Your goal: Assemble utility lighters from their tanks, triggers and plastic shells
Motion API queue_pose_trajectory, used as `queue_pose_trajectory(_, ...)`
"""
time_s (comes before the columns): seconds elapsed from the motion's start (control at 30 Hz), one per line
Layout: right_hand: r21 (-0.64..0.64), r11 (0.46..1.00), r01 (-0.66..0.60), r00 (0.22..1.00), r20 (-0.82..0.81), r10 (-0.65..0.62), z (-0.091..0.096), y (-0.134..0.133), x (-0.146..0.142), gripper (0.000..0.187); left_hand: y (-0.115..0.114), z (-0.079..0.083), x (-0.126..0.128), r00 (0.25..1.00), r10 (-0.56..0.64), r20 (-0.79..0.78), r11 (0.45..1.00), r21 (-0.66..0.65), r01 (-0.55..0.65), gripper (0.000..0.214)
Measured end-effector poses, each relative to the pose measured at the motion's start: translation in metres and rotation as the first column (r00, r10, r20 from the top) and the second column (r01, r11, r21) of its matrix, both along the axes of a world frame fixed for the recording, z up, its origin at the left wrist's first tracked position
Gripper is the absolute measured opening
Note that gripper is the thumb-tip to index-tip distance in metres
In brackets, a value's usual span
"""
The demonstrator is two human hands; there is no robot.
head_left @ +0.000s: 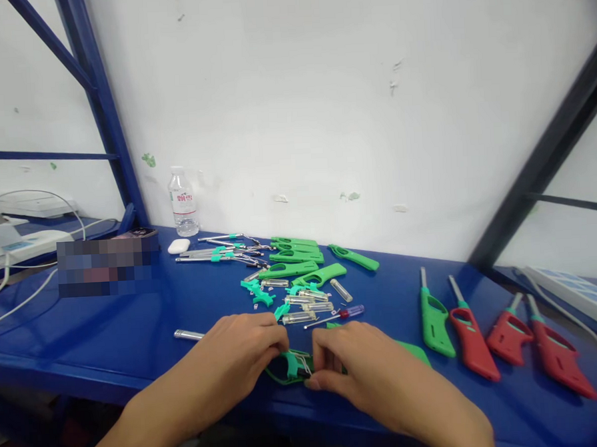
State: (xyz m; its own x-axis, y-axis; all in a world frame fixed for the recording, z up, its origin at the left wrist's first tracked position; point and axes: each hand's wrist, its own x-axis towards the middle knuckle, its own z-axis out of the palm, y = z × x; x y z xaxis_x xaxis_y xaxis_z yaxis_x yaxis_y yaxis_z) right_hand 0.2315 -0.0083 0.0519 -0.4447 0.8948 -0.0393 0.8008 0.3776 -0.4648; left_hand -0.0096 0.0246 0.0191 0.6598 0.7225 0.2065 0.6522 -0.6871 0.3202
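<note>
Near the table's front edge lies an opened green utility lighter (292, 369), with a teal trigger, bare wires and a small black part showing inside it. My left hand (247, 346) is closed at its left side, fingertips bent down by the teal trigger; the fingertips are partly hidden. My right hand (358, 354) pinches the lighter's right end beside the black part, thumb and forefinger together. A metal lighter tube (188, 334) sticks out to the left of my left wrist. A purple-handled screwdriver (350, 311) lies just beyond my right hand.
Behind my hands lie clear fuel tanks (298, 317), teal triggers (258, 292), green shells (300, 250) and metal rods with wires (215, 253). Finished-looking lighters, one green (436, 323) and several red (472, 344), lie at right. A water bottle (183, 203) stands by the wall.
</note>
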Motion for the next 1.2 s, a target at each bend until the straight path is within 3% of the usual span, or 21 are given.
queue_pose_trajectory(0.2,-0.056,0.998,0.024,0.998,-0.065,-0.028,0.002,0.000,0.000,0.021,-0.001,0.001,0.000,0.998,-0.002,-0.060,1.000,0.015,0.003,0.023)
queue_pose_trajectory(0.3,-0.003,1.000,0.013,0.998,-0.054,-0.014,0.003,-0.001,-0.001,0.026,-0.002,0.001,-0.001,0.998,0.001,-0.057,1.000,0.008,-0.001,0.023)
queue_pose_trajectory(0.5,0.079,0.997,0.009,0.998,0.066,-0.014,0.004,-0.002,-0.007,0.003,-0.002,0.000,-0.001,1.000,0.010,-0.029,1.000,-0.017,-0.011,0.023)
queue_pose_trajectory(0.67,0.067,0.998,0.006,0.994,0.111,-0.013,0.002,-0.001,-0.007,0.017,-0.001,-0.001,0.001,1.000,0.026,-0.009,0.999,-0.035,-0.026,0.021)
queue_pose_trajectory(0.83,0.145,0.989,-0.041,0.990,0.137,0.021,-0.004,0.003,-0.007,0.009,-0.001,-0.003,0.000,0.999,0.037,-0.008,0.998,-0.041,-0.037,0.021)
queue_pose_trajectory(0.97,0.175,0.984,-0.042,0.987,0.163,0.014,-0.009,0.007,-0.007,0.020,-0.001,-0.002,-0.001,0.999,0.034,-0.011,0.999,-0.039,-0.034,0.021)
queue_pose_trajectory(1.2,0.279,0.957,-0.074,0.985,0.173,0.025,-0.014,0.013,-0.006,0.007,-0.003,0.001,0.000,0.999,0.029,-0.014,0.999,-0.031,-0.029,0.023)
